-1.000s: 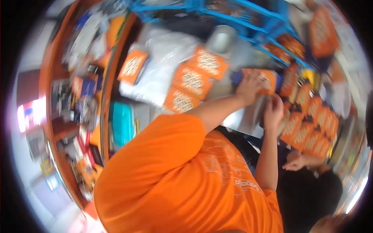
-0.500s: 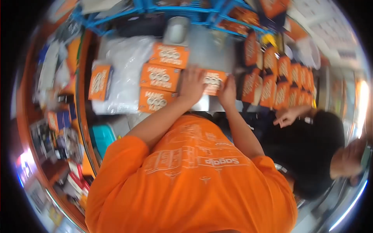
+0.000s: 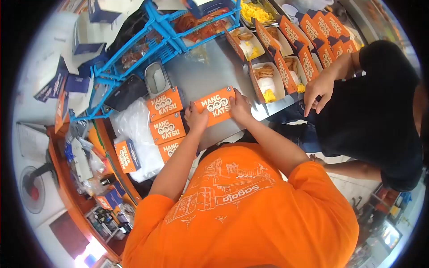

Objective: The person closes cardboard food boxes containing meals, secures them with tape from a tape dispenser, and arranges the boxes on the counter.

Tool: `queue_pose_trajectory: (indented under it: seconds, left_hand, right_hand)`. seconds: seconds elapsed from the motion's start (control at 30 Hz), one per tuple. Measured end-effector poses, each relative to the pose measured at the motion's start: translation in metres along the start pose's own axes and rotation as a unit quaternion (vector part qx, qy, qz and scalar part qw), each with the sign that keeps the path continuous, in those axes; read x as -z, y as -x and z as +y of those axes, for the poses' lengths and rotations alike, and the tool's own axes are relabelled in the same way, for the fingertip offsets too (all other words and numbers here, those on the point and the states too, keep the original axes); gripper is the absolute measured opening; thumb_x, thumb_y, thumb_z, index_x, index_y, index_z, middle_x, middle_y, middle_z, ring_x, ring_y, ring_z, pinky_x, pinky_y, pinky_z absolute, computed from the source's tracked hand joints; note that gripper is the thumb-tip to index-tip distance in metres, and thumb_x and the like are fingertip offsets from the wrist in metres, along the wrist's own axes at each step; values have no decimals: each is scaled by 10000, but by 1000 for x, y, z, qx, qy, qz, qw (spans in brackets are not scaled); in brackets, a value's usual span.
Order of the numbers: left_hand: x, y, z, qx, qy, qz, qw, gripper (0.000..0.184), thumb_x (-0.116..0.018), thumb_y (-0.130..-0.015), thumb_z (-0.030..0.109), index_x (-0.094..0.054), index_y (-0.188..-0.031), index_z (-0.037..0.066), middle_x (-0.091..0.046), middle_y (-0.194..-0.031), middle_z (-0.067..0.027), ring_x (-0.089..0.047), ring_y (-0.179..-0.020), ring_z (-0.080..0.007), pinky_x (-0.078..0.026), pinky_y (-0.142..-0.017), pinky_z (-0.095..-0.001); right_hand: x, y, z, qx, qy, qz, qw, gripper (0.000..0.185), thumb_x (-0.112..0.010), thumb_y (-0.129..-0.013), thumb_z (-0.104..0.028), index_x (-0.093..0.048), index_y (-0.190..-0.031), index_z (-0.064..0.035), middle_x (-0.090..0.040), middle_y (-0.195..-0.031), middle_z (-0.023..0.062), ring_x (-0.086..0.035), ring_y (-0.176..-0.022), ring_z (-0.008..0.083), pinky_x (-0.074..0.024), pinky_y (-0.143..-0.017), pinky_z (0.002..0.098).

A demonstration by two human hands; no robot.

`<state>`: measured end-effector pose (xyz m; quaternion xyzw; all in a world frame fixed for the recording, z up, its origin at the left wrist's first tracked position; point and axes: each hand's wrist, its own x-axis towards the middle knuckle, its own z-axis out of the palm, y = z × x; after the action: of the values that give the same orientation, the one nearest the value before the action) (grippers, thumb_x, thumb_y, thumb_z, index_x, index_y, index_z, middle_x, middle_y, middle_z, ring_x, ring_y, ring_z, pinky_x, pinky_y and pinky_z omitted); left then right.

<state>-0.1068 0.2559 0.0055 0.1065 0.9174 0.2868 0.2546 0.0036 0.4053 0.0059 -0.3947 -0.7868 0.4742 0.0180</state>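
In the head view an orange takeaway box (image 3: 217, 107) with white lettering lies closed on the metal counter, between my two hands. My left hand (image 3: 196, 117) grips its left end with curled fingers. At the right end, my right hand (image 3: 241, 106) holds the box with its fingers along the side. Just left of my left hand, closed boxes of the same kind (image 3: 167, 127) stand in a column, the lowest partly behind my left forearm.
Open boxes (image 3: 267, 84) with rice, fried pieces and yellow food line the right side. A co-worker's hand (image 3: 319, 91) hangs near them. Blue plastic racks (image 3: 165, 33) stand behind. At left are a metal container (image 3: 157, 79), clear plastic bags (image 3: 136, 123) and another closed box (image 3: 127, 156).
The view has turned, so more open boxes show at the right. My left hand, earlier spread across the box's left part, now grips its left end.
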Motion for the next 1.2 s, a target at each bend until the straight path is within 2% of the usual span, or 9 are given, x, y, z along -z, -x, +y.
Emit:
queue_pose_trajectory:
  seconds: [0.07,0.13,0.23,0.43,0.63,0.87,0.97,1.07,1.2]
  left_hand:
    - [4,-4,1,20,-98,25,995,831,-652,-877,104,-171,-1534,-57,-427,-1467,-277,-522,-1280,-329,-412,-1070,-385]
    - [4,-4,-7,46,268,-60,960,727,-627,-906,87,-250,-1512,-53,-527,-1374,-231,-584,-1175,-278,-447,-1016,-353]
    - [-6,-8,-25,-81,285,-56,954,418,-592,-920,78,-524,-1320,-20,-646,-1203,-118,-621,-1063,-186,-490,-895,-312]
    - [14,-13,-25,-16,338,-133,932,334,-623,-953,94,-540,-1234,-67,-652,-1149,-146,-631,-1046,-199,-499,-889,-310]
    - [54,0,4,-2,61,-120,991,486,-700,-917,159,-507,-1299,-72,-688,-1074,-126,-657,-979,-198,-499,-880,-298]
    - [41,31,15,62,190,-153,968,698,-586,-968,365,-337,-1484,-34,-506,-1397,-152,-500,-1260,-226,-401,-1041,-366]
    - [17,37,1,16,284,-129,950,621,-478,-1034,277,-239,-1519,-27,-460,-1441,-236,-473,-1321,-293,-371,-1082,-396]
    - [-15,32,-48,-231,-35,25,972,629,-420,-1036,265,-165,-1550,8,-279,-1529,-325,-277,-1421,-468,-230,-1171,-491]
    - [-10,30,-50,-352,-111,111,923,645,-479,-1010,286,-221,-1543,30,-214,-1558,-320,-182,-1460,-474,-182,-1188,-531]
  right_hand:
    - [2,-3,-4,-42,-43,-22,998,564,-495,-988,-294,-359,-1493,-83,-537,-1351,227,-417,-1307,372,-318,-1082,524]
    - [3,1,1,-89,-83,-42,992,553,-497,-988,-291,-366,-1493,-104,-535,-1348,224,-404,-1311,380,-319,-1077,531]
    - [-4,6,16,19,21,15,999,554,-500,-981,-283,-369,-1486,-93,-535,-1338,231,-393,-1318,371,-326,-1073,521]
    - [26,-7,-11,-22,-67,-72,995,580,-521,-955,-297,-392,-1450,-23,-618,-1215,273,-581,-1178,387,-447,-999,466]
    - [62,6,-45,-14,165,-130,978,484,-513,-933,-284,-546,-1275,56,-639,-1189,273,-630,-1092,409,-488,-962,457]
    - [61,15,-38,-24,90,-190,977,662,-499,-973,-438,-425,-1393,69,-636,-1209,251,-599,-1125,435,-467,-964,499]
    - [23,32,-8,-25,48,-82,995,715,-481,-987,-430,-299,-1477,59,-508,-1382,262,-477,-1281,433,-391,-1046,510]
    - [16,38,32,100,32,-2,994,749,-500,-982,-429,-249,-1509,40,-352,-1516,253,-346,-1393,413,-306,-1119,509]
    - [14,28,47,311,194,45,929,792,-572,-934,-479,-272,-1541,-66,-219,-1599,210,-219,-1473,375,-206,-1180,528]
